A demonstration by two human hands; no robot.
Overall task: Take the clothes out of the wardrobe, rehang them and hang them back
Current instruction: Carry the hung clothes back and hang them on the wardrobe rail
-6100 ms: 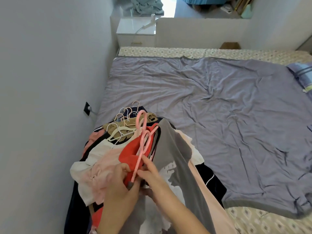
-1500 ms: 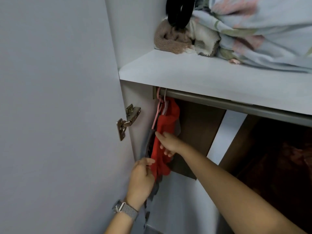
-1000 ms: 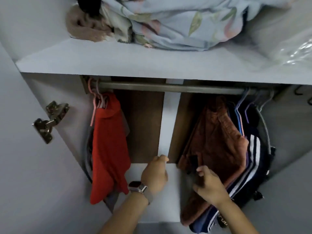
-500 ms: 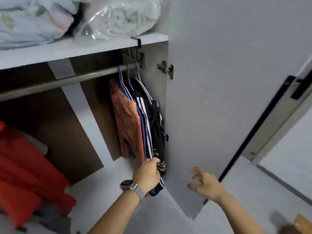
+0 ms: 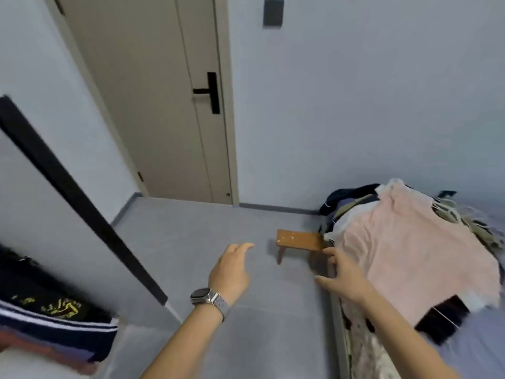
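A pile of clothes on hangers (image 5: pixel 410 242) lies on the bed at the right, a pale pink garment on top, with white hanger hooks showing at its far edge. My right hand (image 5: pixel 341 274) reaches toward the pile's near edge with fingers spread, holding nothing. My left hand (image 5: pixel 232 269), a watch on its wrist, hangs over the grey floor with relaxed fingers, also holding nothing. Clothes hanging in the wardrobe (image 5: pixel 49 321), dark with white stripes and yellow print, show at the lower left.
The open wardrobe door (image 5: pixel 54 214) with a black strip handle stands at the left. A closed beige room door (image 5: pixel 164 99) is ahead. A small wooden stool (image 5: pixel 299 242) stands on the floor beside the bed (image 5: pixel 478 346).
I have turned away from the wardrobe toward the bed. My left hand let go of the hanging clothes, and both hands now stretch out toward the pile.
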